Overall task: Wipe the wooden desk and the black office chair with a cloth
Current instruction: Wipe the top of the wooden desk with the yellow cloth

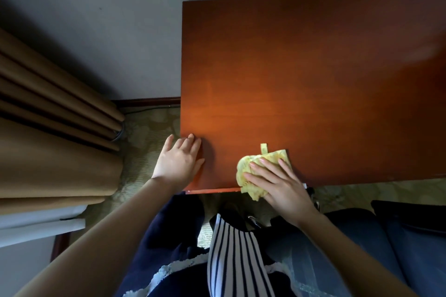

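Head view: right hand [277, 183] pressed flat, fingers straight, on the yellow cloth [259, 171] at the wooden desk's [313, 79] near edge. Left hand [179, 161] lay relaxed, holding nothing, on the desk's near-left corner. Chair not clearly identifiable. Best done with even pressure, overlapping strokes out from that edge, left hand bracing.

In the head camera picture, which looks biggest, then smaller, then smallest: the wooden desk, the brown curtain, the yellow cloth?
1. wooden desk, filling most of the right side.
2. brown curtain, though it may sit nearer the camera, so this is unsure.
3. yellow cloth, clearly smallest, partly under the right hand.
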`<action>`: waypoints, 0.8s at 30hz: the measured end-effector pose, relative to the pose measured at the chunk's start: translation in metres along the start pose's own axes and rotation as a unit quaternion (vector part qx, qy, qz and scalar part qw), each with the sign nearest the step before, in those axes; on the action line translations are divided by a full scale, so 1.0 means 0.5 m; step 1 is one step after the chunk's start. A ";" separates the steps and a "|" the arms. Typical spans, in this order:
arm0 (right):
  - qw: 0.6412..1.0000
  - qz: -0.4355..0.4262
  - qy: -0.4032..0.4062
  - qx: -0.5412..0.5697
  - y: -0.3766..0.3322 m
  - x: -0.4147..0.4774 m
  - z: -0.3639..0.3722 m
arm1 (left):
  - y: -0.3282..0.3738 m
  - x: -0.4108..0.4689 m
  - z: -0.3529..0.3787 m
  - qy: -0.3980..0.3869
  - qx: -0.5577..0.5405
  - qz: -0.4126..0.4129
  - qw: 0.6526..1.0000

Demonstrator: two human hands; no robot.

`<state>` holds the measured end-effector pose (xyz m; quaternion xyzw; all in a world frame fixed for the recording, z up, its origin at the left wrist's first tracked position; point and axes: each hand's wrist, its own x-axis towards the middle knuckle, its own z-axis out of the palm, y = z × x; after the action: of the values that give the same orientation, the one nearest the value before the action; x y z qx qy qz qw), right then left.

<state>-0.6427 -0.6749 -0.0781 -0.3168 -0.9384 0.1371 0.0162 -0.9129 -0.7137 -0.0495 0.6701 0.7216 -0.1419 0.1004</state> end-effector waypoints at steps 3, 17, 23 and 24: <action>0.999 0.019 -0.035 -0.013 0.022 0.013 -0.015 | -0.017 0.015 -0.014 0.028 0.040 0.053 0.997; 0.979 0.197 -0.059 0.016 0.067 0.299 -0.051 | -0.162 0.139 -0.032 0.012 0.002 0.090 0.996; 0.960 0.262 -0.095 0.012 0.070 0.493 -0.061 | -0.222 0.154 -0.028 -0.008 -0.063 0.040 0.997; 0.957 0.271 -0.100 0.015 0.071 0.522 -0.064 | -0.229 0.154 -0.028 -0.011 -0.069 0.034 0.997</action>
<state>-0.8262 -0.4836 -0.0716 -0.5435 -0.8121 0.1812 -0.1109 -1.0327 -0.6439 -0.0541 0.6842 0.7053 -0.0954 0.1595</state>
